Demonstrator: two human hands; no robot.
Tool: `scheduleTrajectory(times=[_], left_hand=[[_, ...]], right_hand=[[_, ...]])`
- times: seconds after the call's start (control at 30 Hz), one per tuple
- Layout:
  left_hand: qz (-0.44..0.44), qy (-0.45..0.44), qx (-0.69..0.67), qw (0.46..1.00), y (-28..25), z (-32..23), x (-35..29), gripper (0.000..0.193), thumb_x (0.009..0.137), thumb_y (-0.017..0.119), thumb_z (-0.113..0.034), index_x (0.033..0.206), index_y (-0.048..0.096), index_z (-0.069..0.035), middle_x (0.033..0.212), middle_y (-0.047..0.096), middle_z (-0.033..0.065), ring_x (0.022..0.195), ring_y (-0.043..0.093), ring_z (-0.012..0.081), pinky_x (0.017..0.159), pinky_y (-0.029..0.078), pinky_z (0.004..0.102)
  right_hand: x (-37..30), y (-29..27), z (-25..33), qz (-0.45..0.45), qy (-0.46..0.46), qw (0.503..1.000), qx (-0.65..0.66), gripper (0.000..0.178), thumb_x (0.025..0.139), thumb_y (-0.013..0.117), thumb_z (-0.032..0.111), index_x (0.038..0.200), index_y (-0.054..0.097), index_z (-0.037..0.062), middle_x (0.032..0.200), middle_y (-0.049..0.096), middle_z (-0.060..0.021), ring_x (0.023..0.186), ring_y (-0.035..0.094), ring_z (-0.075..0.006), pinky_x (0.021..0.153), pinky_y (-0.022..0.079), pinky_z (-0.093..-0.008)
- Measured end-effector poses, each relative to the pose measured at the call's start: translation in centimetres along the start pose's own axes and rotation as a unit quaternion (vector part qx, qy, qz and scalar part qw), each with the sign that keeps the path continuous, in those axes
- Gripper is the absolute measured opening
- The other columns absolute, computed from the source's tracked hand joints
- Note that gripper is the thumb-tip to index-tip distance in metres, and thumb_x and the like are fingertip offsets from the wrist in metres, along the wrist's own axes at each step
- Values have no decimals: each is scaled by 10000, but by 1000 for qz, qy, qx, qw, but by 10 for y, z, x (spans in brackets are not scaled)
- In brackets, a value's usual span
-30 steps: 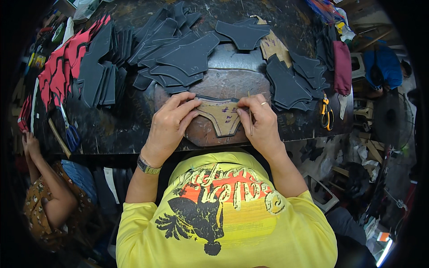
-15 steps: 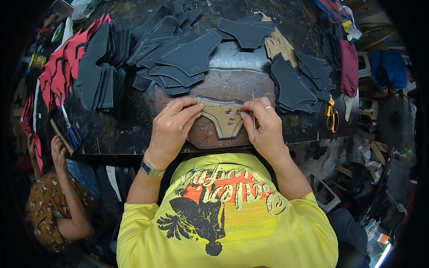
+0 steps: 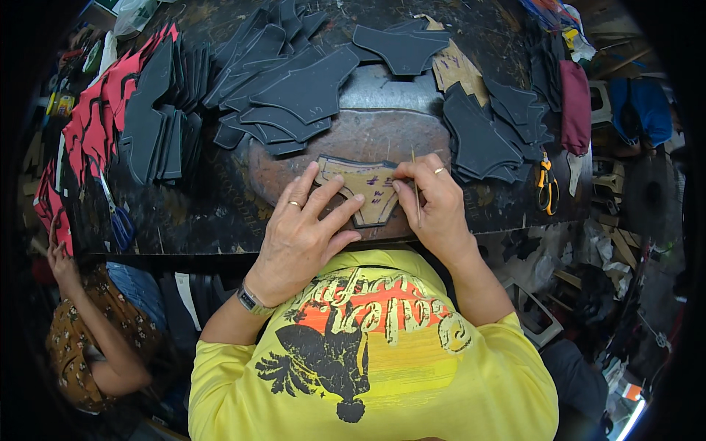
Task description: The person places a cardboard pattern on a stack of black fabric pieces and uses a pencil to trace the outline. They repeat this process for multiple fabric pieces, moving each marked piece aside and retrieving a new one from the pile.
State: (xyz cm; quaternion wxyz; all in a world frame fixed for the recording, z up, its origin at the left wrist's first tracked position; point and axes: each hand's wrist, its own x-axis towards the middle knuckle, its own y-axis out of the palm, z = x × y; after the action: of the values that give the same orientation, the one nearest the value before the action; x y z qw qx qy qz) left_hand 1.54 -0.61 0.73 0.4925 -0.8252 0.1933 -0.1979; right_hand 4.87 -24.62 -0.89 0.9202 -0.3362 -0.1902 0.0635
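A tan cardboard pattern (image 3: 372,182) with purple pen marks lies over a black cut piece of about the same outline, whose dark rim shows around it. Spread flat over its left part are the fingers of my left hand (image 3: 301,229), pressing on it. My right hand (image 3: 439,204) pinches a thin stick-like tool (image 3: 418,192) held nearly upright. Its fingertips rest at the pattern's right end. The tool's lower end is partly hidden by my fingers. Beneath everything is a worn brown board (image 3: 412,132).
Stacks of black cut pieces (image 3: 301,92) lie beyond, with more at right (image 3: 482,140). Another brown pattern (image 3: 457,70) lies among them. Red pieces (image 3: 99,110), blue-handled scissors (image 3: 121,226) and orange-handled pliers (image 3: 546,187) sit at the sides. A co-worker's hand (image 3: 66,272) is at left.
My left hand has let go of the pattern's left corner and now lies spread on it. My right hand stays at the right end. The co-worker's hands have shifted, the stick-shaped thing gone from view.
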Motion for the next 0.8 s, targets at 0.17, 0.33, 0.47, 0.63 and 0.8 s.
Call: scheduleTrajectory(times=[0.17, 0.33, 0.47, 0.63, 0.8], left_hand=[[-21, -9, 0, 1000, 2, -2, 0, 467, 848, 844, -283, 1290, 745, -165, 1392, 621, 110, 1452, 464, 398, 1173, 396, 571], [-44, -21, -6, 999, 10, -3, 1, 438, 847, 846, -269, 1266, 761, -172, 1373, 636, 99, 1433, 490, 397, 1171, 401, 565], [-50, -32, -15, 998, 10, -3, -1, 429, 842, 850, -270, 1253, 769, -176, 1366, 643, 92, 1429, 499, 391, 1170, 405, 558], [-48, -32, -13, 998, 8, -3, 2, 421, 837, 853, -285, 1238, 777, -179, 1349, 653, 85, 1428, 502, 383, 1167, 409, 552], [-58, -31, -13, 998, 6, -5, 3, 409, 822, 859, -293, 1204, 782, -169, 1315, 656, 80, 1385, 521, 392, 1136, 438, 536]], right_hand=[[3, -30, -11, 42, 79, 993, 73, 149, 896, 711, -74, 1032, 710, -15, 935, 692, -98, 833, 676, -195, 771, 522, -290], [-1, -32, -20, 49, 40, 995, 79, 169, 872, 701, -111, 1009, 717, -13, 943, 715, -102, 859, 697, -212, 791, 538, -300], [-3, -28, -20, 45, 29, 997, 48, 191, 856, 710, -121, 1012, 719, -10, 954, 726, -121, 888, 720, -250, 791, 552, -320], [-4, -26, -17, 44, 7, 999, 15, 210, 854, 729, -111, 1035, 722, -4, 967, 720, -136, 901, 726, -292, 787, 560, -337], [-5, -23, -15, 34, 1, 999, -10, 218, 860, 734, -101, 1053, 724, -1, 952, 700, -133, 866, 713, -298, 768, 555, -348]])
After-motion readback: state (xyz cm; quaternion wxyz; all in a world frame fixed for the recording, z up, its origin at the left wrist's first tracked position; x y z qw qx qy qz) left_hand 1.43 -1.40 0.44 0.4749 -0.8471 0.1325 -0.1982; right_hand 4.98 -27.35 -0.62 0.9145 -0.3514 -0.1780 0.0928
